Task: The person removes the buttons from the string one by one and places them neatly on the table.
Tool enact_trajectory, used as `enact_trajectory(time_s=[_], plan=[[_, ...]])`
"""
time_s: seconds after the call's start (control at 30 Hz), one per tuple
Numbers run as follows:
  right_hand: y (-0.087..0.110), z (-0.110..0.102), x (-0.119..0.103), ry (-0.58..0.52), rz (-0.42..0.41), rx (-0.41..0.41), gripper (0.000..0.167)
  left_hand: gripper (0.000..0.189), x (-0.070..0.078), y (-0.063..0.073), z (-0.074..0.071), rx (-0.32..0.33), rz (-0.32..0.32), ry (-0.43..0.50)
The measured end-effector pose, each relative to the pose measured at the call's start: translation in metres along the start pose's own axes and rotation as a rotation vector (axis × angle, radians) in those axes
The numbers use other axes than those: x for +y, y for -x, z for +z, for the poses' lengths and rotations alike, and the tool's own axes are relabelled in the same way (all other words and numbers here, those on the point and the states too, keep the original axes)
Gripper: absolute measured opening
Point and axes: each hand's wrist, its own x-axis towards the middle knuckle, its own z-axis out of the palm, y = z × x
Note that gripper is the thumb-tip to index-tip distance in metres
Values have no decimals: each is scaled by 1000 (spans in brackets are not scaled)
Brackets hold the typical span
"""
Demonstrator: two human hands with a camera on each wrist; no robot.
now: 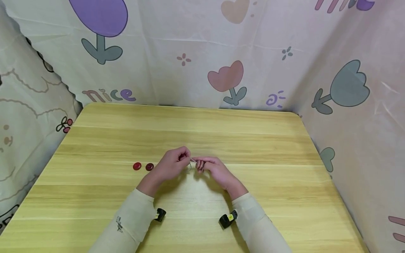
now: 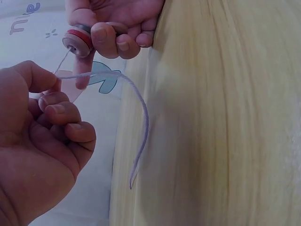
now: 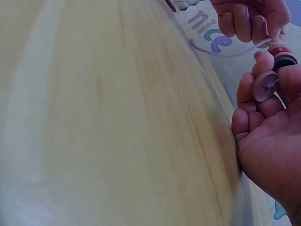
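Note:
My left hand [image 1: 172, 164] pinches a pale lilac string [image 2: 144, 110] between thumb and forefinger, and its loose end curves down. One stretch of the string runs taut from those fingers into the hole of the front button. Opposite it, my right hand [image 1: 221, 173] grips a small stack of threaded buttons [image 2: 78, 41], with pinkish-brown, red and dark ones pressed together. A brown button [image 3: 265, 86] at the back of the stack shows in the right wrist view, the string knotted or bunched at its centre. Both hands are close together over the table.
A bright red button [image 1: 137, 166] and a dark maroon button [image 1: 149, 167] lie on the wooden table [image 1: 196, 225], left of my left hand. Patterned cloth [image 1: 183, 80] hangs behind and along both sides of the table. Each sleeve carries a small black wrist camera.

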Motion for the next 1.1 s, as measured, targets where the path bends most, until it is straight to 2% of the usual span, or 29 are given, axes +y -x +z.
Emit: enact_trajectory(time_s=[0.2,0.33,0.43,0.53,0.7,0.9,0.97,1.1], plan=[[2,2,0,-12,10,43,34,12,0,1,0,16,13,22],[2,6,1,-10,5,83,13,12,0,1,0,43,25,30],[2,7,2,23,-14,90,5,12,1,2,-1,49,32,36],[1,7,3,54,-38,75,11,12,0,2,-1,50,22,36],[2,5,4,75,-47,45,17,11,-1,3,-1,84,-33,12],[3,3,3,34,-38,42,17,8,-2,3,1,61,-94,104],[2,2,4,31,-35,55,17,8,-2,2,1,54,-91,105],[1,1,4,29,-52,58,17,9,-5,0,1,54,-55,28]])
